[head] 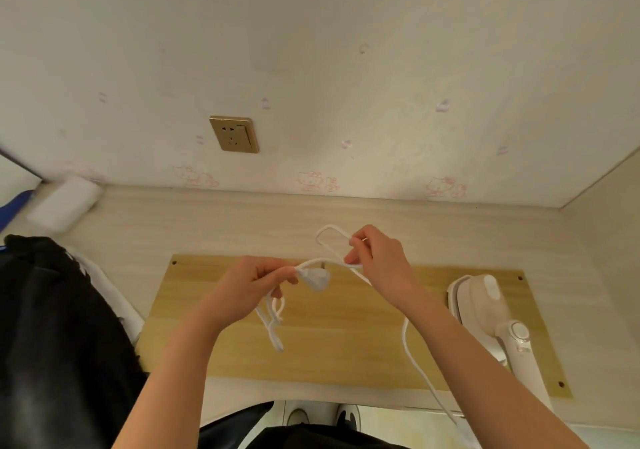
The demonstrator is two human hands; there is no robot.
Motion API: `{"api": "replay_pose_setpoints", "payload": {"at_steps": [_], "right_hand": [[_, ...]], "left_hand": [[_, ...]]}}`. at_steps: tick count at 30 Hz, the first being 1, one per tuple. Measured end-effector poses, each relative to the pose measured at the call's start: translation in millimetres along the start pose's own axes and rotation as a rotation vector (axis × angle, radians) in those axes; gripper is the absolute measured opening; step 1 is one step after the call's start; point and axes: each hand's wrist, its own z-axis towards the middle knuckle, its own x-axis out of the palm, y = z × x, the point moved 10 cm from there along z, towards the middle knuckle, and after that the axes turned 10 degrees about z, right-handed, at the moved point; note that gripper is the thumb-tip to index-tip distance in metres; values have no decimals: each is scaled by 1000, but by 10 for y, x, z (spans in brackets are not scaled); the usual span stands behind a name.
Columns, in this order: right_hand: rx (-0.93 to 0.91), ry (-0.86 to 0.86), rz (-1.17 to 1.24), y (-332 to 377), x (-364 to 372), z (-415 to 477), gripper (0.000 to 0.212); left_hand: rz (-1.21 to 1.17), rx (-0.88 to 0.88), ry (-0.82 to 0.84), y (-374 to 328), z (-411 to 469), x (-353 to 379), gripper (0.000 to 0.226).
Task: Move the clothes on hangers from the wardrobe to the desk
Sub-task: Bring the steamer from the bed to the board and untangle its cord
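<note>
A black garment (52,327) lies in a heap on the left end of the pale desk (242,227); no hanger shows on it. Over the desk's middle, both my hands hold a white power cord (408,344). My left hand (256,282) grips the cord just behind its white plug (316,279), with loops of cord dangling below the fingers. My right hand (375,258) pinches a folded loop of the same cord. The cord runs down past my right forearm toward the desk's front edge.
A white handheld garment steamer (491,313) lies on a light wooden board (346,331) at the right. A gold wall socket (234,134) sits above the desk. A white folded cloth (65,203) rests at the back left. A side panel closes the right end.
</note>
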Motion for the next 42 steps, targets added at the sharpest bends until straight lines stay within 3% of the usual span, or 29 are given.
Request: {"api": "replay_pose_setpoints", "payload": {"at_steps": [7,13,16,19,24,27,30,31,35,40,42], "right_hand": [[146,-48,41,-295,-22,216,15],[254,-99,114,-465,72,233,17],[302,-148,163,-558,90,229,17],[328,-165,201,-578,109,232,15],[327,-188,236,-578,145,247,14],[314,-200,241,-571,134,263,15],[305,-220,239,-579,111,278,15],[305,-228,237,-590,103,284,15],[314,-254,213,-654,75,312,14],[278,-198,101,-709,146,370,12],[251,-148,20,-728,216,384,12]], "left_hand": [[-127,28,-172,-58,-76,-383,26],[-14,-167,-93,647,90,7,7],[13,-202,20,890,59,350,37],[24,-196,22,968,36,497,74],[183,-12,59,867,85,643,116],[348,55,43,874,119,691,95],[355,108,-77,869,130,610,31],[331,137,-104,850,123,577,19],[173,172,-206,745,139,288,12],[-286,42,-265,599,133,-243,19],[-456,-14,-378,573,91,-499,17]]}}
